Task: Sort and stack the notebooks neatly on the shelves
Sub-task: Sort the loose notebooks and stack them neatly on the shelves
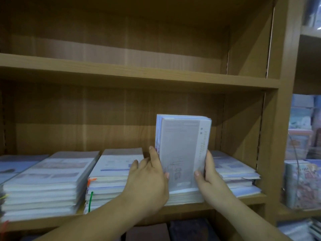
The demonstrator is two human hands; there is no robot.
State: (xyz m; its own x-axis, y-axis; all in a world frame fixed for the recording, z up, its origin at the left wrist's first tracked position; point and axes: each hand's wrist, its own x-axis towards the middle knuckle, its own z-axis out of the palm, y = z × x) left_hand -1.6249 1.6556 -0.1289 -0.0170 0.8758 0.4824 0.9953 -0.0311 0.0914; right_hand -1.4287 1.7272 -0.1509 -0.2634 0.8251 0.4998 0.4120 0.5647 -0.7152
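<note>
A bundle of notebooks (pixel 182 150) stood on end straight ahead of the person. Its long axis was vertical, its cover faced them, and its lower edge rested on a low pile (pixel 184 197) on the shelf (pixel 253 200). The left hand (pixel 149 180) clasped its left edge and the right hand (pixel 211 178) its right edge, thumbs on the cover, both equally near. Laying it flat would likely mean tipping its top backward, between the middle stack (pixel 109 171) and the right stack (pixel 232 169).
</note>
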